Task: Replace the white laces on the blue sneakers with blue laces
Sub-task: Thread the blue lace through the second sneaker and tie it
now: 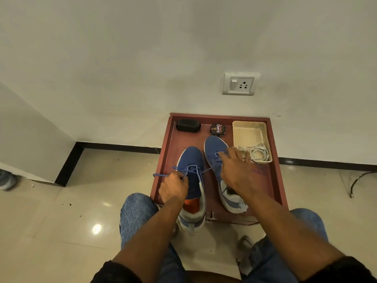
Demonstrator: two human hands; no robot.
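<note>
Two blue sneakers stand toes-away on a red-brown tray [172,137]. The left sneaker [193,160] carries a blue lace [161,175] whose end trails off to the left. My left hand [173,187] grips that lace at the shoe's tongue. My right hand [237,172] hovers over the right sneaker [214,146] with fingers spread, reaching toward the tray's right side; it is blurred and holds nothing that I can see. The removed white laces [258,153] lie coiled in a cream dish [250,131].
A black brush [188,125] and a round polish tin [217,129] sit at the tray's far edge against the wall. A wall socket [240,84] is above. My knees in jeans flank the tray on a glossy tiled floor. A dark cable [359,180] lies at right.
</note>
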